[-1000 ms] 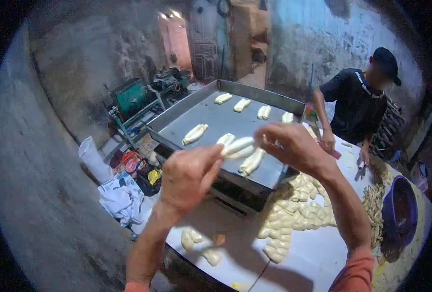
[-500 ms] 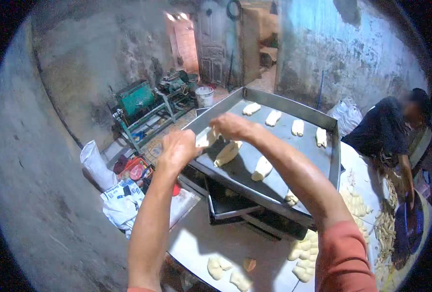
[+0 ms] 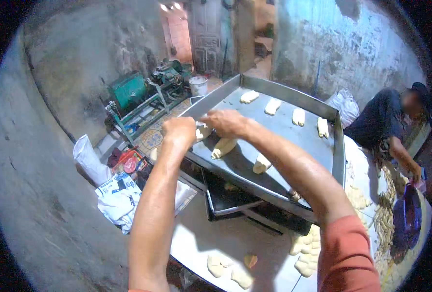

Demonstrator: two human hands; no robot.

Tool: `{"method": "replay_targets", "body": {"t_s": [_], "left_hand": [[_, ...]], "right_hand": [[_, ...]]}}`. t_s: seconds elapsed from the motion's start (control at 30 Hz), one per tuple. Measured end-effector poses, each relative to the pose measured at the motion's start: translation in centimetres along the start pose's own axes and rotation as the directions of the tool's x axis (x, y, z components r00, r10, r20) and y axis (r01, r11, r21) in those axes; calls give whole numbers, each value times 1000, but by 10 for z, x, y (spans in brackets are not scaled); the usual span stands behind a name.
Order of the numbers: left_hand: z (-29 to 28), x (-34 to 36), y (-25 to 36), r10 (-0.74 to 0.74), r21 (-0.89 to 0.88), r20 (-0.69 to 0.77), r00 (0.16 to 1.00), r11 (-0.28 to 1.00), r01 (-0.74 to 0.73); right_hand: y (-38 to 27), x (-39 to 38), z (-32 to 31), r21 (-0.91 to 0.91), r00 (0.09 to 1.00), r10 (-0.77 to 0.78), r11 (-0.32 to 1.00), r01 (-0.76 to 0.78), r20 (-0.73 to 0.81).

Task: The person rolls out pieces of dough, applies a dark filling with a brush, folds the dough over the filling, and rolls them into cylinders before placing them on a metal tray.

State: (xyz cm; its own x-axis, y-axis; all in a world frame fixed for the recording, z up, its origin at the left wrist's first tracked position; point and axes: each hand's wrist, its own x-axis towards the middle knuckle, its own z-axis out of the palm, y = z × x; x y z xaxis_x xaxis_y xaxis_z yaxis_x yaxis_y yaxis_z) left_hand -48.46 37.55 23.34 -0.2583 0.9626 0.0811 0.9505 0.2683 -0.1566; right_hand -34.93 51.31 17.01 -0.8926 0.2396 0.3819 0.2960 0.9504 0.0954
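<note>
At the near left corner of a large metal baking tray (image 3: 294, 141), my two hands are close together. A pale piece of dough (image 3: 203, 133) shows between them. My left hand (image 3: 179, 130) is closed at the dough's left side, over the tray rim. My right hand (image 3: 226, 123) is curled at the dough's other side, its fingertips partly hidden. Just right of my hands lies a rolled dough piece (image 3: 223, 148), with another dough roll (image 3: 261, 164) beyond it. Several more rolls line the far side, including a shaped dough roll (image 3: 273, 106). My right forearm covers part of the tray.
Under the tray are stacked dark trays (image 3: 230, 194). Flat dough pieces (image 3: 242, 278) lie on the white table (image 3: 191, 243). On the right, a person in dark clothes (image 3: 379, 117) reaches toward a blue-purple basin (image 3: 410, 214). A green machine (image 3: 128, 91) and white bucket (image 3: 198, 86) stand behind.
Both hands have shifted slightly and drawn closer together around the dough. The view has moved a little. The other person's hand has risen above the basin.
</note>
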Motion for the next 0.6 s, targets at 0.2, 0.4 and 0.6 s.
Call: {"method": "replay_targets", "body": {"t_s": [0.2, 0.4, 0.6], "left_hand": [[-5, -30, -6, 136, -217, -210, 968, 959, -181], [8, -31, 18, 277, -362, -14, 961, 894, -263], [6, -16, 34, 276, -235, 68, 959, 938, -254]], "right_hand": [[-18, -11, -77, 5, 892, 201, 975, -222, 404], [-17, -39, -54, 179, 916, 100, 967, -181, 390], [-2, -68, -53, -125, 971, 72, 991, -43, 230]]}}
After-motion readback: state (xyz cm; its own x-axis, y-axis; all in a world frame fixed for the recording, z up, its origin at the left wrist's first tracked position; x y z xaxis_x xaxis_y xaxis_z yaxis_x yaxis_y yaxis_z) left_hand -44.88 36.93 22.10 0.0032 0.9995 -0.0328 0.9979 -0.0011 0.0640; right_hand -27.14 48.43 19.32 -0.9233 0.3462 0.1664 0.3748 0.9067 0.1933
